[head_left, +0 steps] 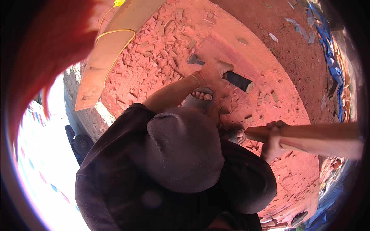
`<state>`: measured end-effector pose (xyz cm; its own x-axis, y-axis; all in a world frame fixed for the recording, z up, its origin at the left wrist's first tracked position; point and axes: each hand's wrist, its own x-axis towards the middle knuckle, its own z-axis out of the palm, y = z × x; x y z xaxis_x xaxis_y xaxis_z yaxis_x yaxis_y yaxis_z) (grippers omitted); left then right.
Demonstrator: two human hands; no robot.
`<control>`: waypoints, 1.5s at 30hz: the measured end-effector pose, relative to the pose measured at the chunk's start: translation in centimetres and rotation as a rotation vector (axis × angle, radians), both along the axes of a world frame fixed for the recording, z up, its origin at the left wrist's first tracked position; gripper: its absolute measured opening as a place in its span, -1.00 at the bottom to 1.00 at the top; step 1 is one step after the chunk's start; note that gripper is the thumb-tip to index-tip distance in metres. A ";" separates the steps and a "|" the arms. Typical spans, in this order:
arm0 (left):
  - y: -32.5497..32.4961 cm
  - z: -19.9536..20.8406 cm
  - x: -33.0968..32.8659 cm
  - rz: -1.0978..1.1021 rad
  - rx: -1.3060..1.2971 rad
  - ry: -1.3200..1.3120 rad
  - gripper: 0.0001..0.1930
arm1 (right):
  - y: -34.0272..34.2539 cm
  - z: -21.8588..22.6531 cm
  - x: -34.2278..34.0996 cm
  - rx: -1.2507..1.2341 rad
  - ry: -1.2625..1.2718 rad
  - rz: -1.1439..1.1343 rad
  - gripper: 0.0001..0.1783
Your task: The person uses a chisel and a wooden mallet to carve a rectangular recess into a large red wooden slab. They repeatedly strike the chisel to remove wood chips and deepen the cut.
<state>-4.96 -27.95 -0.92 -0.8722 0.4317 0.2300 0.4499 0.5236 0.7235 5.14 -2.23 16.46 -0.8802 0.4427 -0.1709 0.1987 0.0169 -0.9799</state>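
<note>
My left hand [213,71] reaches forward over red, dusty ground and is closed around a dark metal tool [239,81]. Its flat blade sticks out to the right of the fist, and a dark end shows on the left. My right hand [273,143] grips one end of a long reddish-brown plank-like bar [320,138], held level and running off to the right edge. My feet in grey sandals [199,98] rest between the two hands. My cap and dark shirt hide the ground below them.
Several broken brick pieces [154,57] cover the ground ahead. A wide wooden board [108,54] with a yellow cord [115,32] leans at the upper left. A blue tarp [331,57] runs along the right rim. A dark wheel-like object [81,144] sits lower left.
</note>
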 end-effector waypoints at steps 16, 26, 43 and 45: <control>-1.9 -0.5 -0.3 -0.057 -0.011 -0.013 -0.56 | -0.6 -0.4 -2.0 -0.010 0.205 0.193 -0.59; -2.9 1.2 -0.7 -0.022 -0.070 -0.089 -0.65 | 6.2 -1.6 0.3 -0.073 0.048 0.123 -0.64; -9.5 3.0 7.3 0.028 -0.121 -0.214 -0.77 | 1.8 -9.8 5.3 -0.095 -0.471 0.209 -0.73; -9.3 5.0 8.4 0.100 -0.041 -0.271 -0.77 | 2.4 -9.1 5.4 -0.123 -0.477 0.039 -0.76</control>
